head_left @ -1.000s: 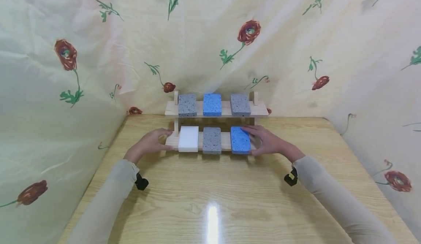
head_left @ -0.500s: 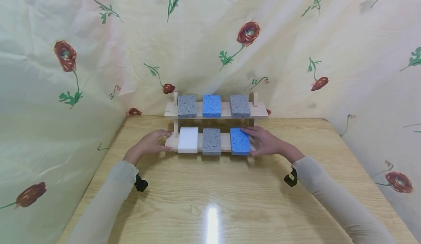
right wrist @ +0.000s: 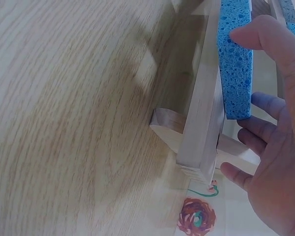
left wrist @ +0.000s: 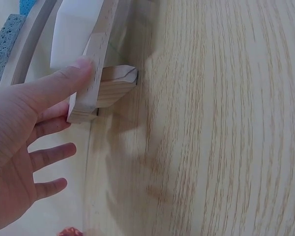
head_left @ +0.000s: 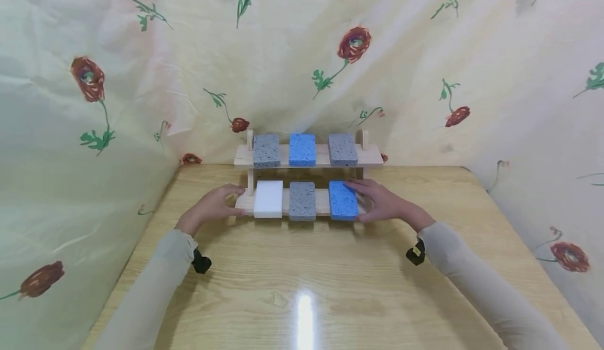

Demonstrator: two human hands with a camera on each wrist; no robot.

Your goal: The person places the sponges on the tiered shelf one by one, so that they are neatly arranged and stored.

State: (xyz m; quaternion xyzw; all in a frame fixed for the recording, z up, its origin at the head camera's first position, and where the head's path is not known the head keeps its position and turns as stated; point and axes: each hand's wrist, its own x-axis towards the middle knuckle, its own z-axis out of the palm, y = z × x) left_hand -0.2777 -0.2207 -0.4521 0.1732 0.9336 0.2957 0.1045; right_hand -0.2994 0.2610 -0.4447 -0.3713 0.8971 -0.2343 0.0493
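A two-tier wooden rack [head_left: 322, 201] holds sponges on both boards. At the lower board's left end, my left hand [head_left: 214, 203] pinches the wood. In the left wrist view, its thumb lies on the board's front edge near the white sponge-like block [left wrist: 77, 34], with the other fingers spread. My right hand [head_left: 388, 203] grips the blue speckled sponge [head_left: 343, 201] at the lower right. The right wrist view has the thumb on the front of that sponge [right wrist: 235, 69], other fingers behind its side. Between the white block and blue sponge lies a grey sponge [head_left: 302, 201].
The upper board carries a grey sponge [head_left: 266, 151], a blue sponge [head_left: 302, 150] and another grey sponge [head_left: 343, 149]. The rack stands at the back of a wood-grain table [head_left: 302, 255], against a flowered cloth [head_left: 283, 51]. A black wrist camera [head_left: 201, 262] hangs below the left cuff.
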